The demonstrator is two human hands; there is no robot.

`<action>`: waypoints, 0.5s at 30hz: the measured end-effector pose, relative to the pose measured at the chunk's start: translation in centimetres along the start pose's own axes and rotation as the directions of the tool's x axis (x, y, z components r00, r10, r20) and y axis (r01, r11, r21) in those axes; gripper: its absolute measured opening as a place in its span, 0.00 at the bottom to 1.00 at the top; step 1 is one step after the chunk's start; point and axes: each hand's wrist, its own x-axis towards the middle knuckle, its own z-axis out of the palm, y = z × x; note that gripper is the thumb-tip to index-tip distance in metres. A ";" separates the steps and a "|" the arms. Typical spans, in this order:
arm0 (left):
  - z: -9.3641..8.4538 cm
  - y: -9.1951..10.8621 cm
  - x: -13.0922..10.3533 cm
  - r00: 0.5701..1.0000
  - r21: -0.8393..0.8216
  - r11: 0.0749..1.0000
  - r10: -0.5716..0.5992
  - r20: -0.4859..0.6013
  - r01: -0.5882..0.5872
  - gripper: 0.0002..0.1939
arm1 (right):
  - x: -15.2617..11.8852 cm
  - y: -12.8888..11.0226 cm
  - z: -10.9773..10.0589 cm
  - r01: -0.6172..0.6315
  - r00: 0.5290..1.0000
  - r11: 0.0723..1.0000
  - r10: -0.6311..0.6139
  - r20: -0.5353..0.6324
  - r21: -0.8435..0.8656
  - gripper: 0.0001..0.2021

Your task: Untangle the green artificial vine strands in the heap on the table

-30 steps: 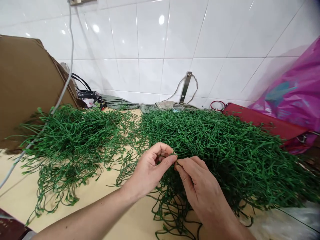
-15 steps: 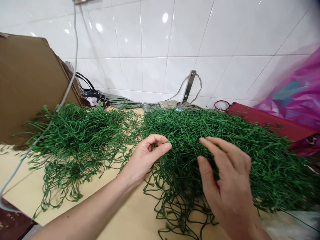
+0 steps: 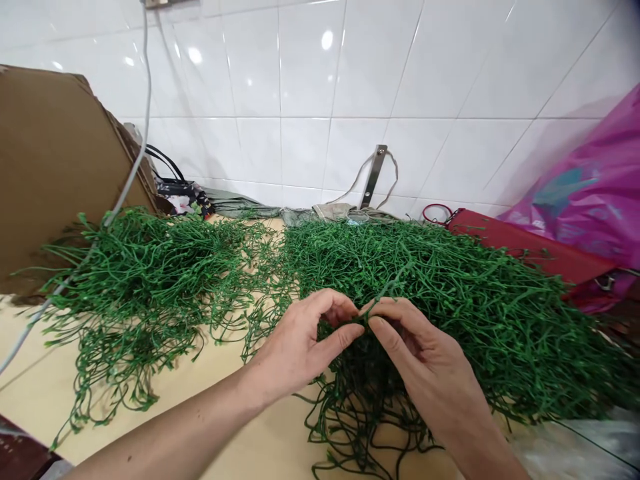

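My left hand [image 3: 310, 337] and my right hand [image 3: 425, 353] meet fingertip to fingertip above the near edge of a large heap of green artificial plant stems [image 3: 450, 293]. Between them is a thin green plastic stem [image 3: 387, 288], its far end blurred and pointing up and away. Both hands pinch it between thumb and forefinger. Dark, curly stems [image 3: 360, 427] hang below the hands onto the cream tabletop [image 3: 260, 440]. To the left lies a second, looser pile of the same stems [image 3: 150, 267].
A cardboard box [image 3: 60, 173] stands at the left, with a grey cable [image 3: 135, 167] running down before it. At the right are a red pouch [image 3: 525, 247] and a pink plastic bag [image 3: 585, 187]. A metal bracket [image 3: 373, 177] leans against the tiled wall [image 3: 305, 150].
My right hand has moved left and closed its fingers at the stem, meeting my left hand. The left hand has shifted slightly right and down. The view has moved slightly.
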 end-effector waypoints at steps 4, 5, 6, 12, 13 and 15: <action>0.1 -0.3 0.2 0.996 -0.025 0.996 -0.085 0.021 0.086 0.12 | 0.1 0.4 -0.2 0.008 0.998 0.999 -0.005 0.061 -0.046 0.06; 0.0 -0.3 0.2 0.995 -0.027 0.995 -0.096 0.004 0.097 0.13 | 0.1 0.6 -0.3 0.032 0.997 0.997 -0.026 0.079 -0.071 0.06; -0.2 -0.3 0.3 0.994 -0.034 0.994 -0.109 -0.011 0.108 0.15 | 0.1 0.7 -0.4 0.061 0.994 0.994 -0.052 0.099 -0.089 0.06; -0.8 -0.5 0.6 0.977 -0.146 0.966 -0.210 0.028 0.212 0.16 | 0.8 0.8 -1.5 0.120 0.974 0.990 -0.102 0.202 -0.077 0.07; -0.7 -0.6 0.6 0.974 -0.143 0.964 -0.220 0.048 0.225 0.16 | 0.8 0.9 -1.6 0.121 0.973 0.989 -0.101 0.208 -0.086 0.07; -0.6 -0.7 0.5 0.975 -0.108 0.970 -0.209 0.078 0.216 0.15 | 0.8 1.1 -1.7 0.142 0.972 0.980 -0.113 0.204 -0.137 0.07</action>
